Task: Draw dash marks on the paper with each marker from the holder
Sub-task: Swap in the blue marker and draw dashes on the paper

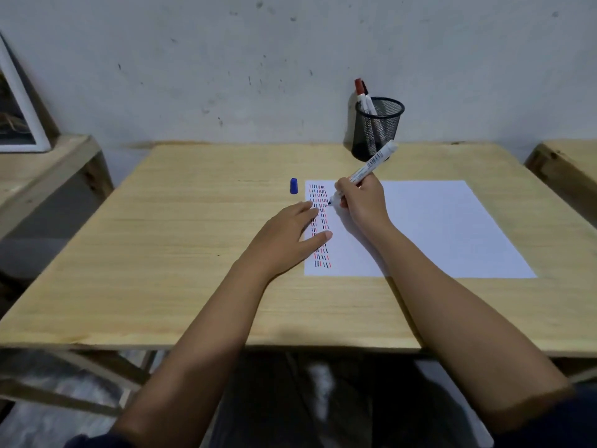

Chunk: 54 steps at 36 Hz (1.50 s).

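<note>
pale wood is filling most of the view, a table (pixel 193 253) standing against a scuffed grey wall (pixel 193 59). a white sheet of paper (pixel 436 227) is lying flat on the table, toward 2 o'clock from the table's middle, with its long edges running left to right. columns of short red, blue and black dash marks (pixel 319 221) are running down the paper's left margin.

the right hand (pixel 363 202) is resting on the paper, fingers wrapped tight around a white marker (pixel 365 171). the marker is tilting, its tail pointing toward 1 o'clock, and its dark tip is sitting at the right side of the dash columns, touching the sheet or just above it; which one i cannot tell. the left hand (pixel 287 240) is lying flat and spread, holding nothing, with fingertips and thumb pressing on the paper's left edge and partly covering the dashes.

a blue cap (pixel 293 185) is lying on the bare wood just beside the paper's top left corner, at 11 o'clock from the left hand. a black mesh holder (pixel 378 127) is standing at the table's far edge, at 12 o'clock from the right hand, and a red-capped marker (pixel 361 95) is leaning inside it beside another marker whose colour is hard to make out.
</note>
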Tool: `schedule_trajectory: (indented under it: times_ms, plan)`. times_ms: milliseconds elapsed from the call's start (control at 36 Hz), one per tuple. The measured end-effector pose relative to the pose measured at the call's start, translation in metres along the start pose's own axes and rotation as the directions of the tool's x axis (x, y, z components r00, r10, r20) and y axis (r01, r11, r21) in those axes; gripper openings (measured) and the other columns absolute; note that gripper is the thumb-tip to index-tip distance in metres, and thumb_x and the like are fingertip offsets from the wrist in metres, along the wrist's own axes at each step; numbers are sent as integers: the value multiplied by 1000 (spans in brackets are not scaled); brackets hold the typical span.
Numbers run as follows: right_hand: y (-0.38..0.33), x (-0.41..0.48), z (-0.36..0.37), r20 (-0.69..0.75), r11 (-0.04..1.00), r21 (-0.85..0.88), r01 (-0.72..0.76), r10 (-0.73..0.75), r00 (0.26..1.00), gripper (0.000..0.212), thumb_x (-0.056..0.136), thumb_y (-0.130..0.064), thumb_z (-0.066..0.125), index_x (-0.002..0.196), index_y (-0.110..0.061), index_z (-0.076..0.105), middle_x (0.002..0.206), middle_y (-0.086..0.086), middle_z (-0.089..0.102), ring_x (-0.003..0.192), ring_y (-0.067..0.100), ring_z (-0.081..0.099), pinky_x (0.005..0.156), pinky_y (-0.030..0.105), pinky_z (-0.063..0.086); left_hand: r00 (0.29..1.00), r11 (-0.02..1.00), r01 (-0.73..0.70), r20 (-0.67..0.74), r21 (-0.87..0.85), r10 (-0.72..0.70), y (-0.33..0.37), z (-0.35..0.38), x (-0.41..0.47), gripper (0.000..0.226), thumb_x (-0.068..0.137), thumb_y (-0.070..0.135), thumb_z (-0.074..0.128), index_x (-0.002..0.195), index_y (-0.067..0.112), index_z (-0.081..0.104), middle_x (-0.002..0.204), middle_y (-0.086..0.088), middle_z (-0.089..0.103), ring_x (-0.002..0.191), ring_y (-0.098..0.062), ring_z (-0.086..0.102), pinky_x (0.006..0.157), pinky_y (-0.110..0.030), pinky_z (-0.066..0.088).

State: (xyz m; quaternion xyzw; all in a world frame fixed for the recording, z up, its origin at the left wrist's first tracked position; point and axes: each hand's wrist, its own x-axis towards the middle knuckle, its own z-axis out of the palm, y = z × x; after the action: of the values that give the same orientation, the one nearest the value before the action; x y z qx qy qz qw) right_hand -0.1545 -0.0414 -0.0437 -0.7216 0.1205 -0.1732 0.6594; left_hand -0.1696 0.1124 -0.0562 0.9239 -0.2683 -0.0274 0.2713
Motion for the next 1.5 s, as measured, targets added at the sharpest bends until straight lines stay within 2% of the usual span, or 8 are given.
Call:
schedule_trajectory:
  times_ms: [278, 806, 1028, 1139, 1278, 1333, 1417, 1500]
  plan:
    - [5, 4, 0, 29, 996, -75, 57, -55, 998, 5, 86, -7, 52, 84, -5, 47, 64, 4, 49, 54, 9, 47, 42, 7, 37, 1000, 1000, 15, 18, 1, -15, 0, 0, 1, 63, 90, 51, 48, 144, 20, 35, 156, 7, 25, 142, -8, 22, 105, -22, 21]
    - [5, 4, 0, 29, 995, -92, 33, -30, 999, 5, 86, -7, 51, 83, -6, 46, 67, 5, 48, 58, 11, 45, 41, 7, 36, 1000, 1000, 6, 12, -2, -6, -1, 1, 1, 64, 90, 51, 47, 144, 19, 35, 156, 7, 25, 142, -9, 22, 109, -27, 23]
    - [-6, -1, -6, -50, 967, 242, -74, 88, 995, 5, 87, -3, 51, 90, -5, 47, 59, 4, 44, 34, 0, 42, 39, 10, 37, 1000, 1000, 8, 5, -27, -7, -2, 1, 1, 63, 89, 50, 49, 144, 20, 36, 156, 8, 26, 142, -8, 22, 110, -24, 21]
    - [-12, 1, -9, -68, 909, 405, -98, 137, 988, 5, 88, -5, 56, 85, -4, 52, 58, 4, 48, 36, 1, 45, 40, 10, 39, 1000, 995, 18, 12, -93, -17, -5, 0, 4, 61, 87, 46, 56, 139, 17, 43, 150, 6, 34, 139, -10, 28, 108, -24, 24]
    - [-22, 11, -20, -25, 871, 485, -76, 101, 995, 15, 91, -10, 55, 77, -5, 57, 59, 3, 56, 45, 3, 52, 47, 11, 45, 967, 977, -1, -249, -212, -52, -7, -12, 20, 41, 87, 20, 60, 126, 8, 53, 124, 1, 46, 118, -12, 40, 86, 1, 28]
    - [-28, 14, -25, -2, 837, 542, -72, 88, 996, 18, 91, -8, 54, 74, -7, 57, 54, 1, 59, 45, 5, 55, 48, 12, 47, 949, 986, 19, -309, -165, -70, -8, -18, 32, 44, 89, 21, 56, 131, 9, 49, 129, -2, 46, 122, -17, 38, 92, -9, 27]
    - [-33, 14, -30, 27, 810, 579, -90, 91, 995, 15, 91, -6, 54, 76, -5, 58, 50, -2, 61, 45, 5, 57, 49, 12, 50, 957, 985, 103, -255, -142, -136, -11, -21, 50, 50, 92, 25, 51, 138, 10, 41, 135, -3, 44, 128, -20, 35, 98, -22, 29]
    - [-36, 13, -37, 35, 813, 573, -101, 99, 994, 15, 90, -5, 54, 76, -5, 58, 51, 0, 61, 46, 6, 57, 50, 12, 51, 955, 981, 165, -231, -106, -186, -11, -21, 66, 42, 94, 24, 48, 132, 8, 50, 127, -10, 51, 123, -26, 44, 97, -31, 37]
